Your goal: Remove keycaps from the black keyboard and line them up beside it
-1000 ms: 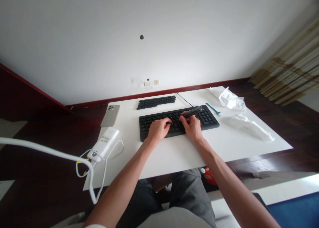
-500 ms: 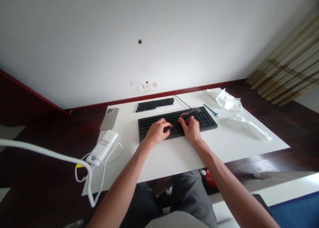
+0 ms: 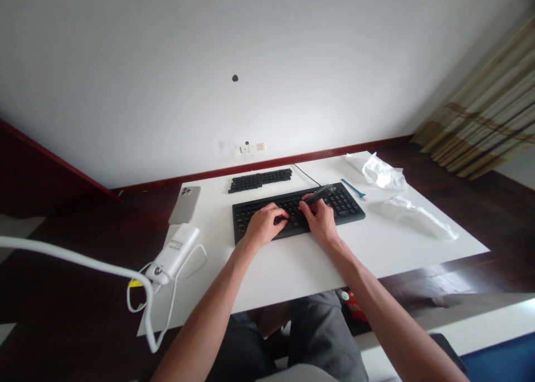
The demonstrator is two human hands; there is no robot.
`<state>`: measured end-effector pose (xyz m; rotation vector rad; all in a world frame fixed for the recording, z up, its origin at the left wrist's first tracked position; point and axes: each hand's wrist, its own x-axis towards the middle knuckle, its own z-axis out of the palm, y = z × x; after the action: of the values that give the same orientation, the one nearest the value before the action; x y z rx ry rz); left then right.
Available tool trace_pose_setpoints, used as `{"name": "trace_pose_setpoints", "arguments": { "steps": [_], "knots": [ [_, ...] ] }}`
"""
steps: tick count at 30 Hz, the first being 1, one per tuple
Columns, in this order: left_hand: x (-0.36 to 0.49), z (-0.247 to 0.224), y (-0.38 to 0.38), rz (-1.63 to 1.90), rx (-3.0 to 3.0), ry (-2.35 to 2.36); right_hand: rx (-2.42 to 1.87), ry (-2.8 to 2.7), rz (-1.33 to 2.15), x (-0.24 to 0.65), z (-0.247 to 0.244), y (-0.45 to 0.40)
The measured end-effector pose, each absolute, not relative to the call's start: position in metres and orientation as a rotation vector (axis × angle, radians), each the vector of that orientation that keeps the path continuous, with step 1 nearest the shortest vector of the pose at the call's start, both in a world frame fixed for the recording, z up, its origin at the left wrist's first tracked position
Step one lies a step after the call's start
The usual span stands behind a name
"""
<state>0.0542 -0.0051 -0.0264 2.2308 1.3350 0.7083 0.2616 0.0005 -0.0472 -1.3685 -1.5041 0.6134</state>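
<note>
A black keyboard (image 3: 351, 209) lies on the white table (image 3: 284, 270), with a gap among its keys near my hands. My left hand (image 3: 264, 224) rests on its left-middle part, fingers curled; whether they pinch anything is too small to tell. Over the middle of the keyboard, my right hand (image 3: 320, 216) is closed around a dark, slim tool (image 3: 321, 194) that points up to the right. Behind the keyboard, several loose black keycaps (image 3: 259, 180) stand in rows.
At the left are a phone (image 3: 184, 205) and a white power strip (image 3: 173, 254) with a looping cable. A blue brush (image 3: 353, 189) lies right of the keyboard, near crumpled white plastic bags (image 3: 382, 172). A white wall rises behind the table.
The whole view has shifted slightly, so the table appears a little lower. Both hands stay at the same spots on the keyboard.
</note>
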Motion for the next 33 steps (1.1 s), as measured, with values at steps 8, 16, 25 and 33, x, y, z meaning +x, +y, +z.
{"name": "trace_pose_setpoints", "arguments": {
  "steps": [8, 16, 25, 33],
  "knots": [
    [0.052, -0.016, -0.003, 0.739, 2.218, 1.503, -1.354, -1.497, 0.632, 0.263, -0.048, 0.001],
    [0.034, 0.001, 0.055, 0.653, 2.381, 1.714, -1.343, -1.503, 0.648, 0.264, -0.049, 0.003],
    [0.037, -0.022, 0.088, 0.54, 2.44, 1.761, -1.341, -1.489, 0.659, 0.263, -0.047, 0.002],
    [0.033, -0.031, 0.093, 0.595, 2.481, 1.813, -1.362, -1.503, 0.657, 0.263, -0.047, 0.002]
  ]
}}
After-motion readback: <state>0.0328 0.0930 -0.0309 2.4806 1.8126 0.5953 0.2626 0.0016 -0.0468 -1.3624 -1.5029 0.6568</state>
